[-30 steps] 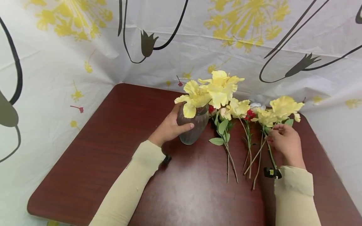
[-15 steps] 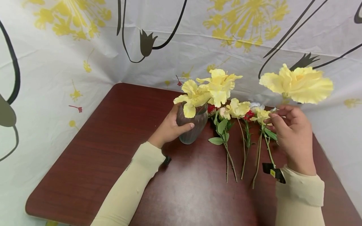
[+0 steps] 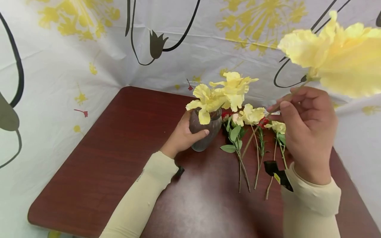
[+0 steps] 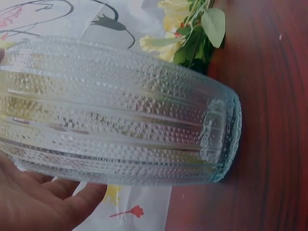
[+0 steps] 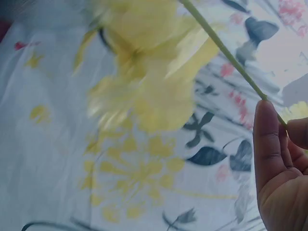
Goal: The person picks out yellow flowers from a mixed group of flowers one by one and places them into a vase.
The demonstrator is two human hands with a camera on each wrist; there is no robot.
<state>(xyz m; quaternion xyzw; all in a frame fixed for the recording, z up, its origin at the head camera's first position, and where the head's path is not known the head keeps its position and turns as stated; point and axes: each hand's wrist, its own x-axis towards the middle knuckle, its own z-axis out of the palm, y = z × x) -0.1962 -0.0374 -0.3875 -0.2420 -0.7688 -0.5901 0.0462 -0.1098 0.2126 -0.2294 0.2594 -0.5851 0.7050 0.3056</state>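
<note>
My left hand (image 3: 182, 136) grips a clear glass vase (image 3: 208, 135) round its side, thumb across the front. The left wrist view shows the vase's bumpy, ribbed glass (image 4: 125, 110) with fingers (image 4: 82, 202) along its side. Two yellow flowers (image 3: 235, 89) stick up out of the vase mouth. Up at the right, my right hand (image 3: 311, 132) pinches the stem of a large yellow flower (image 3: 342, 56) just below its bloom. That stem (image 5: 226, 53) slants down and left, over the flowers on the table; in the right wrist view it runs between thumb and fingertips.
Several cut flowers lie right of the vase on the dark red-brown table (image 3: 98, 158): a leafy stem (image 3: 235, 135), a pale yellow bloom (image 3: 253, 114), a red one (image 3: 263, 122) and another yellow one (image 3: 277, 127). A white patterned sheet (image 3: 178, 19) hangs behind the table.
My right hand has lifted a yellow flower from the table's right side, up and toward the camera, its stem now slanting left. The left hand stays on the vase.
</note>
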